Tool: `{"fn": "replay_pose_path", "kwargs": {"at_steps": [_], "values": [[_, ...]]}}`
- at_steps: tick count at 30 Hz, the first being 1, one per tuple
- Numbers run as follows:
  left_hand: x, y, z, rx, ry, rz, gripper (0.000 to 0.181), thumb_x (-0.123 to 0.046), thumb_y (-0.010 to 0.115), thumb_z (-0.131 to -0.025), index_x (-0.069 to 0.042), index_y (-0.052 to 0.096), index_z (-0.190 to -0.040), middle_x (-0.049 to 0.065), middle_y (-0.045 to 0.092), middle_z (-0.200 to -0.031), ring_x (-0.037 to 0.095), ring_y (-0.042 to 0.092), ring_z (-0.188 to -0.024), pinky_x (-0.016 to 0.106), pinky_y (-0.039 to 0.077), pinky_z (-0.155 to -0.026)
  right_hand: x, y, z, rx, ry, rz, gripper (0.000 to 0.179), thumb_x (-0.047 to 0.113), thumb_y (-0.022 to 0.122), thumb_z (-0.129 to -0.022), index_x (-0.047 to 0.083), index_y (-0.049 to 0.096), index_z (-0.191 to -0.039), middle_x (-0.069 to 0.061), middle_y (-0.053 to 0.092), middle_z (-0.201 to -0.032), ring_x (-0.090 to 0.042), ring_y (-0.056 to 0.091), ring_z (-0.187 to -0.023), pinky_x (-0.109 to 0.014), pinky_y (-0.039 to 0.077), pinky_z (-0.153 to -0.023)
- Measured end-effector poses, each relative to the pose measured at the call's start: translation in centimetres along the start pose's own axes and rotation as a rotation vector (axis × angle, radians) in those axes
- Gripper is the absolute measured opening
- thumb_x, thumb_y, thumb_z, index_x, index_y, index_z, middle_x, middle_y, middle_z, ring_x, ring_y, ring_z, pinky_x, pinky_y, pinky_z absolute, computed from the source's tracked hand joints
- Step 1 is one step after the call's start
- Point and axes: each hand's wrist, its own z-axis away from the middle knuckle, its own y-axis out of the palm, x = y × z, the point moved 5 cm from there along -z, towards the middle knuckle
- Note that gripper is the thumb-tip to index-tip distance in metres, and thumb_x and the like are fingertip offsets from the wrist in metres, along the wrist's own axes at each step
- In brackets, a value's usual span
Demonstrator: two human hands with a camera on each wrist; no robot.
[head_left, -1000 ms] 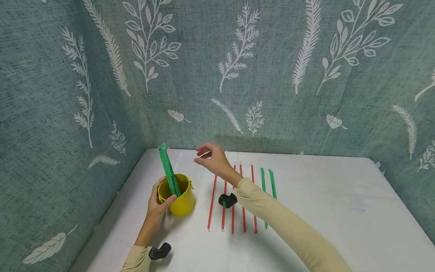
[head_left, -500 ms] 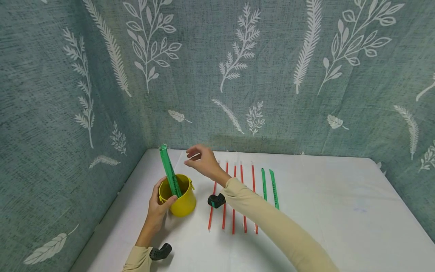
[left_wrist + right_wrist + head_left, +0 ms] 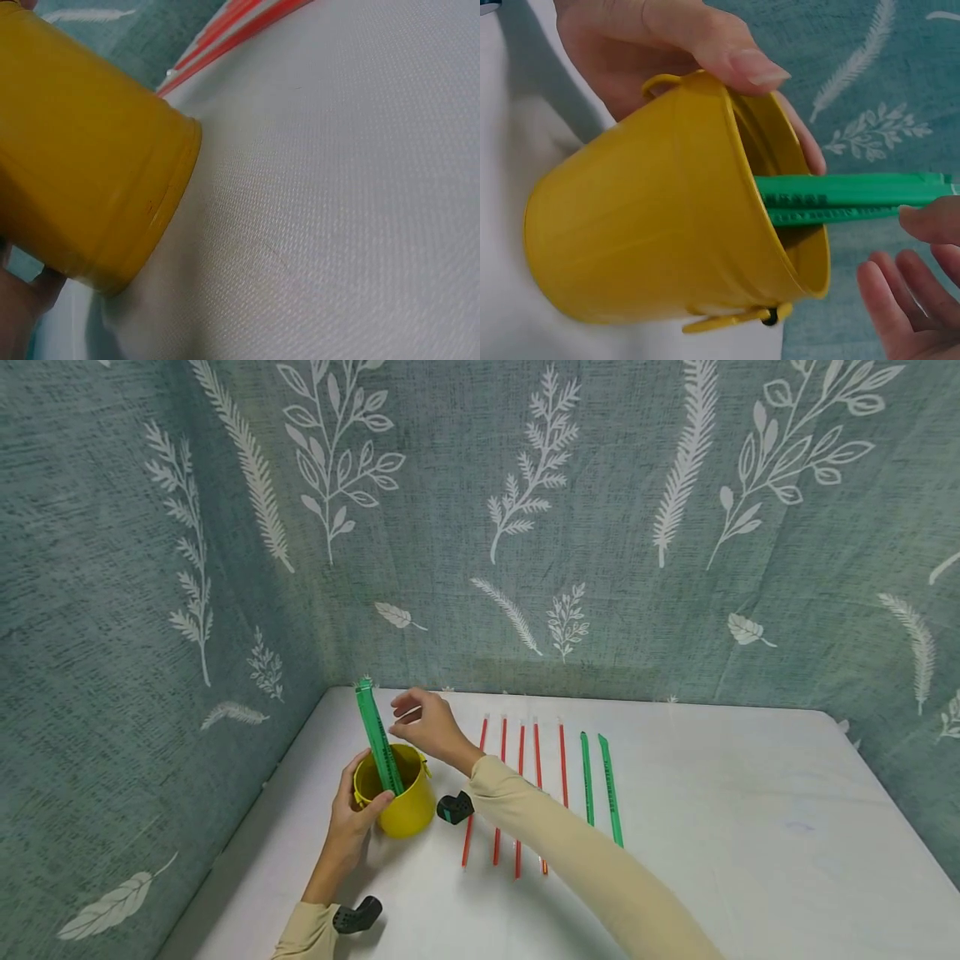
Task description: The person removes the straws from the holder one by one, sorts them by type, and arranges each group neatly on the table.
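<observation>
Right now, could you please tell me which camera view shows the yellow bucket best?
The right wrist view: the yellow bucket appears large, with rim, side and part of its inside visible. The head view shows it smaller, partly covered by the left hand; the left wrist view shows only part of its side, cropped.

Table: had wide room on the right | yellow bucket: mouth had a gap beside the green bundle | left hand: blocked the left rim | right hand: was close by the bundle, in the way | right sleeve: crossed above red sticks
</observation>
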Motion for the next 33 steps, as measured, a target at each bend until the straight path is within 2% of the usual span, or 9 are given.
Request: {"fn": "replay_pose_path", "kwargs": {"at_steps": [8,15,22,26,29,33], "values": [[0.0,0.0,0.0,0.005,-0.01,-0.022,0.07,-0.009,0.059,-0.092,-0.024,0.022,-0.149,0.005,0.036,-0.135,0.019,0.038,-0.117,0.014,0.041,-0.091,-0.6,2.1,-0.4,-0.023,0.005,0.002,0.034,0.0,0.069,-0.082,-0.002,0.058,-0.115,-0.014,0.064,-0.105,-0.025,0.065,-0.095,-0.022,0.053,-0.076],[-0.1,0.1,0.0,0.016,0.004,0.006,0.071,-0.007,0.058,-0.091,-0.022,0.021,-0.149,0.007,0.035,-0.136,0.021,0.039,-0.116,0.015,0.042,-0.091,-1.5,3.1,-0.5,-0.077,0.002,0.059,0.03,0.001,0.07,-0.082,0.001,0.059,-0.111,-0.008,0.066,-0.094,-0.014,0.064,-0.084,-0.019,0.052,-0.073],[-0.2,0.1,0.0,0.012,-0.016,-0.002,0.07,-0.007,0.058,-0.091,-0.023,0.022,-0.149,0.006,0.035,-0.135,0.02,0.038,-0.117,0.014,0.041,-0.091,-1.5,2.9,-0.5,-0.115,0.001,0.049,0.028,-0.001,0.07,-0.082,0.003,0.061,-0.108,-0.007,0.067,-0.089,-0.011,0.063,-0.078,-0.02,0.053,-0.07],[-1.0,0.3,0.3,0.011,-0.035,-0.009,0.07,-0.004,0.057,-0.091,-0.019,0.021,-0.149,0.007,0.035,-0.135,0.019,0.039,-0.116,0.013,0.041,-0.091,-1.4,2.6,-0.4,-0.135,0.013,0.04,0.027,-0.001,0.07,-0.081,0.003,0.061,-0.107,-0.007,0.065,-0.09,-0.01,0.062,-0.078,-0.019,0.052,-0.07],[-0.9,0.2,0.2,0.007,-0.036,0.0,0.071,-0.003,0.057,-0.091,-0.018,0.021,-0.149,0.007,0.035,-0.136,0.019,0.039,-0.117,0.014,0.041,-0.091,-1.2,2.4,-0.3,-0.153,0.014,0.034,0.027,-0.001,0.07,-0.081,0.003,0.062,-0.107,-0.007,0.064,-0.092,-0.011,0.062,-0.079,-0.019,0.052,-0.071],[0.2,0.0,0.0,0.004,-0.024,0.011,0.072,-0.003,0.058,-0.091,-0.022,0.021,-0.149,0.005,0.034,-0.137,0.019,0.038,-0.118,0.015,0.041,-0.092,-0.8,2.0,-0.1,-0.175,-0.007,0.011,0.026,-0.002,0.07,-0.081,0.001,0.062,-0.106,-0.009,0.064,-0.092,-0.014,0.064,-0.079,-0.019,0.053,-0.07]]}}
